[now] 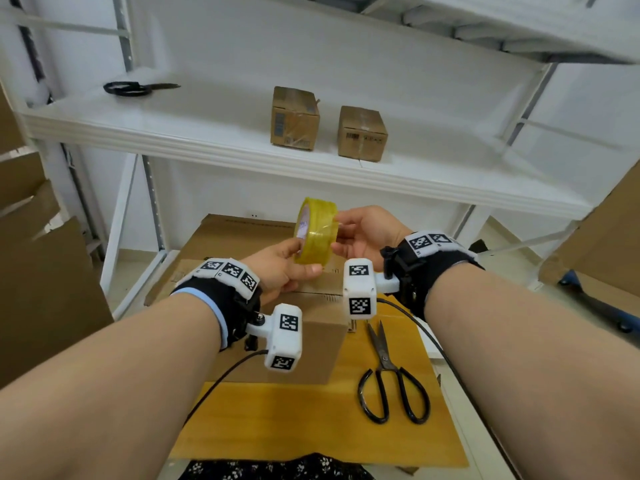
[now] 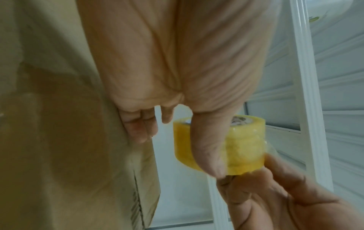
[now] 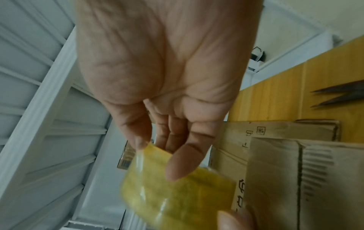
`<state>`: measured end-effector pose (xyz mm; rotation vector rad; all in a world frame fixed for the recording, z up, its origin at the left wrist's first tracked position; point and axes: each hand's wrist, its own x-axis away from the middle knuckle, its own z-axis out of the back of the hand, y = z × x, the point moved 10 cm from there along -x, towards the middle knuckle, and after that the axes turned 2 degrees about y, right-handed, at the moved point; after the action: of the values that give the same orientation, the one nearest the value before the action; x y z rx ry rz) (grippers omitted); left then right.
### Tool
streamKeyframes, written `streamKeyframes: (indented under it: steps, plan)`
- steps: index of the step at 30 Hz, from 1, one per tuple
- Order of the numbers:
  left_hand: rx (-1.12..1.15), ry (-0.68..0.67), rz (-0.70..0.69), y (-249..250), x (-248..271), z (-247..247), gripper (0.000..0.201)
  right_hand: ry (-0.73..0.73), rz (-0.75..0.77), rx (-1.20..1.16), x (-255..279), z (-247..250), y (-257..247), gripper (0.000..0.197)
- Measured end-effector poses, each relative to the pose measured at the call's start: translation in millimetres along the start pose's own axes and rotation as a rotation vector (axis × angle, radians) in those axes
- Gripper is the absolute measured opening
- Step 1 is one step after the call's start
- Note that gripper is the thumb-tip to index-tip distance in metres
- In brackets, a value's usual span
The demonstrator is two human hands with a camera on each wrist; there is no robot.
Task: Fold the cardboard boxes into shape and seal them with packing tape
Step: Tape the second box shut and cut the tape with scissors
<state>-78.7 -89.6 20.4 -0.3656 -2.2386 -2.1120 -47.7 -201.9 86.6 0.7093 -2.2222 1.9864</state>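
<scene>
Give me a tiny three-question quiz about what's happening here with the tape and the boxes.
1. True or false: the tape roll rests on the table.
2. How many small boxes stand on the white shelf: A one, B two, C four?
3. Fill in: beside the box on the table lie black ____.

Key: 1 false, the left hand and right hand hold it up together; 2 B; 3 scissors.

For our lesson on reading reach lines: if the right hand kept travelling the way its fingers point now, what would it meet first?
The tape roll. The right hand points leftward with its fingertips already on the roll's outer band. Just past the roll sits the left hand, gripping it from the other side.
</scene>
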Motion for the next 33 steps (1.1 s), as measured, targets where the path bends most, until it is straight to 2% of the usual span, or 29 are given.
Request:
streamKeyframes:
  steps: [2, 5, 8, 13, 26, 29, 33]
  plan:
    - [0.013, 0.045, -0.003, 0.4, -4.7, 4.3, 0.043, 0.037, -0.011, -0.020, 1.1, 4.2, 1.4, 0.019]
    - [0.008, 0.083, 0.003, -0.4, -8.2, 8.4, 0.020, 0.160, 0.002, 0.186, 3.5, 15.6, 0.4, 0.019]
    - [-0.018, 0.098, 0.008, -0.5, -9.0, 10.5, 0.014, 0.242, 0.060, 0.332, 5.8, 24.8, -9.1, 0.034]
    - [-0.027, 0.100, 0.012, -3.1, -9.3, 12.8, 0.018, 0.238, 0.100, 0.470, 7.6, 27.6, -14.8, 0.047]
    - [-0.072, 0.122, 0.030, -4.9, -7.4, 15.0, 0.032, 0.208, 0.122, 0.659, 11.2, 30.4, -15.6, 0.020]
    - [-0.091, 0.128, 0.026, -7.0, -9.2, 16.6, 0.033, 0.221, 0.102, 0.684, 11.5, 30.8, -14.8, 0.018]
    - [-0.095, 0.138, 0.020, -9.1, -10.5, 17.1, 0.040, 0.227, 0.085, 0.604, 16.1, 30.4, -12.7, 0.021]
